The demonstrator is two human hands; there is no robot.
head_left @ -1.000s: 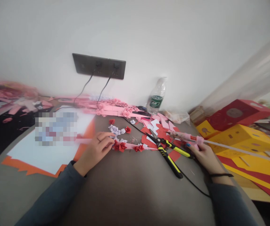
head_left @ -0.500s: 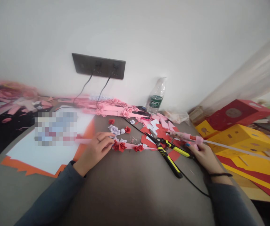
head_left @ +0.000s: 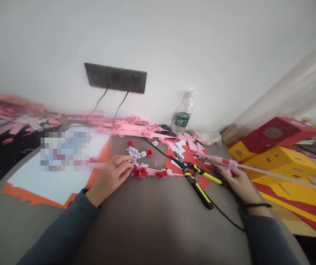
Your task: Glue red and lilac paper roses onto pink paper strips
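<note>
Nearest, a pair of pliers (head_left: 199, 189) lies spread just beside the fingers of the right hand (head_left: 239, 184), which close around a pink glue gun (head_left: 215, 159), its nozzle toward the other fingers; the left hand (head_left: 115, 176) bends over a pink paper strip (head_left: 154, 171), fingertips at its red flowers (head_left: 139, 171), though I cannot tell if they pinch; loose flowers (head_left: 132, 151) lie just beyond those fingertips; paper scraps (head_left: 191, 156) lie between both hands; farther beyond stand a bottle (head_left: 182, 118) and, higher up, a socket (head_left: 116, 77).
</note>
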